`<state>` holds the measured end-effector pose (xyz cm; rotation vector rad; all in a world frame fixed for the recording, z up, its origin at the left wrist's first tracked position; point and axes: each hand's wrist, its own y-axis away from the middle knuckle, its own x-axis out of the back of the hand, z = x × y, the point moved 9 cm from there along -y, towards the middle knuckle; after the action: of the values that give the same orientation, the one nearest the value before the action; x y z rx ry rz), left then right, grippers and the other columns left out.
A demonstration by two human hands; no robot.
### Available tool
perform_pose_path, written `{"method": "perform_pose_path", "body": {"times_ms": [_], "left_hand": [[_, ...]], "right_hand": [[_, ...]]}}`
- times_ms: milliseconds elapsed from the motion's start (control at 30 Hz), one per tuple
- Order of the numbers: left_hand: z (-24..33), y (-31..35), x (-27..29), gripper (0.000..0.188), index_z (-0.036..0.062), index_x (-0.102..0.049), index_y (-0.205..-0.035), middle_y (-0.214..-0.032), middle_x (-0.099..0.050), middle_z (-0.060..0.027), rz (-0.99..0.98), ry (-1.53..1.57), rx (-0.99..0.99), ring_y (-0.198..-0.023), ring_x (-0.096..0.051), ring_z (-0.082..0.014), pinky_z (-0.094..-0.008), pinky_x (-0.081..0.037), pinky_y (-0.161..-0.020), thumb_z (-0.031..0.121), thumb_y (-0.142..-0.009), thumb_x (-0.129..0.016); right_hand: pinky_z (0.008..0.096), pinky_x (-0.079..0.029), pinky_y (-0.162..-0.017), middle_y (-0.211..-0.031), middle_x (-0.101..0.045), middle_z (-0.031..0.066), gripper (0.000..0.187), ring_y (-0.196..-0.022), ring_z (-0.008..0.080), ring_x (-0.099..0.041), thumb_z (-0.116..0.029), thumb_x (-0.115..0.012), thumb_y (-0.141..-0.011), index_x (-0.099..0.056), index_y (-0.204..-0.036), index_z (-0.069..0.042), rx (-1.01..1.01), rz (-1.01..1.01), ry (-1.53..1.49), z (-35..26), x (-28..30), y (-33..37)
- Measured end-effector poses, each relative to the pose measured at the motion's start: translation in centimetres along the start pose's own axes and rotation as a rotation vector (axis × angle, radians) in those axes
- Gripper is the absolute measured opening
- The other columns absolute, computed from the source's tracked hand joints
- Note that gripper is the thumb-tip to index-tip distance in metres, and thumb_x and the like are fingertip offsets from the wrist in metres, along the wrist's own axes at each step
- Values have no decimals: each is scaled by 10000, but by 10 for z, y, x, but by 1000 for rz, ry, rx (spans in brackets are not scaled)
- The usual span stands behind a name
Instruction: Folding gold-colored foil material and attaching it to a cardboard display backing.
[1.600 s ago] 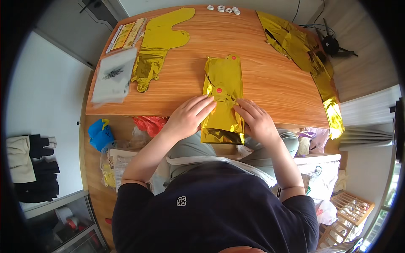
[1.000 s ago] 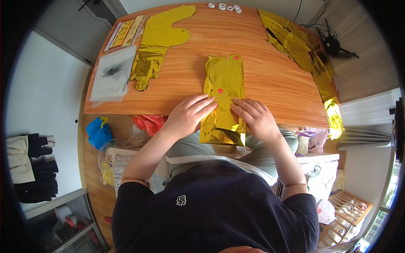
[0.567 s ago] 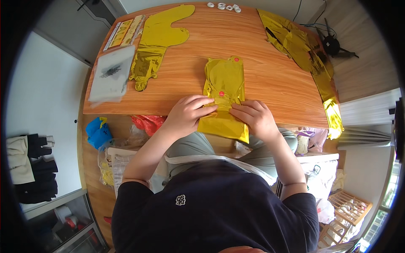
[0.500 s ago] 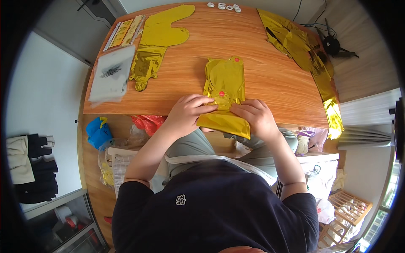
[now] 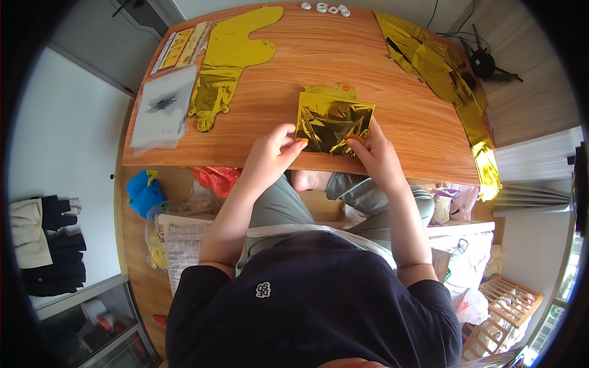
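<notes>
A gold foil balloon (image 5: pixel 335 126), folded into a squarish packet, lies at the near middle of the table. Its doubled-over flap is shiny and creased. Past the far edge stick out a small tab and a red round sticker. My left hand (image 5: pixel 273 153) grips the near left corner, thumb on top and the other fingers partly hidden at the side. On the near right, my right hand (image 5: pixel 381 156) pinches the packet, its thumb lying on the foil and its fingers along the right edge.
A flat gold foil balloon (image 5: pixel 236 55) lies at the left, beside clear plastic bags (image 5: pixel 161 126) and printed packets (image 5: pixel 182 46). Another foil balloon (image 5: pixel 429 58) drapes over the right edge. White rolls (image 5: pixel 322 8) and a black device with antennas (image 5: pixel 483 61) sit farther back on the wooden table (image 5: pixel 282 92).
The near flap of the foil balloon has been folded up and away from me over the rest. Both hands have shifted from pressing on top to gripping the packet's near corners.
</notes>
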<state>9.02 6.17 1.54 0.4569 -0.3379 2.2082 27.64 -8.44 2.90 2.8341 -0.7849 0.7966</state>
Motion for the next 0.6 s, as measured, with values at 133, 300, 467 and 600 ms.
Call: {"method": "perform_pose_path", "body": {"times_ms": [133,300,467,600], "left_hand": [[6,2,5,433,21,-565,-1353,-957,-765,-129,107,50,-21,-862,-741,-186,-313,-574,-755,127,-978,-752],[10,6,6,538,69,-548,-1414,-919,-744,-110,188,-108,-171,-796,-742,-217,-331,-586,-707,123,-935,-787],[15,7,6,670,71,-477,-1491,-973,-700,-71,87,-34,-167,-860,-707,-156,-288,-581,-792,32,-907,-804],[10,5,8,719,75,-454,-1513,-976,-666,-65,10,11,-75,-880,-692,-150,-289,-575,-810,16,-893,-811]], "right_hand": [[260,-455,-635,-738,-607,35,835,-639,92,-479,-114,-713,-995,-226,-1674,-87,-72,27,4,-2,0,1],[263,-435,-588,-628,-542,23,940,-563,101,-441,-144,-729,-990,-117,-1702,-101,-79,68,38,-9,-1,0],[290,-414,-561,-598,-500,36,943,-545,116,-435,-164,-737,-988,-125,-1703,-112,-84,67,120,-14,-1,-2],[294,-415,-564,-603,-506,40,928,-548,119,-436,-161,-733,-990,-140,-1703,-118,-79,60,109,-11,-4,-2]]}}
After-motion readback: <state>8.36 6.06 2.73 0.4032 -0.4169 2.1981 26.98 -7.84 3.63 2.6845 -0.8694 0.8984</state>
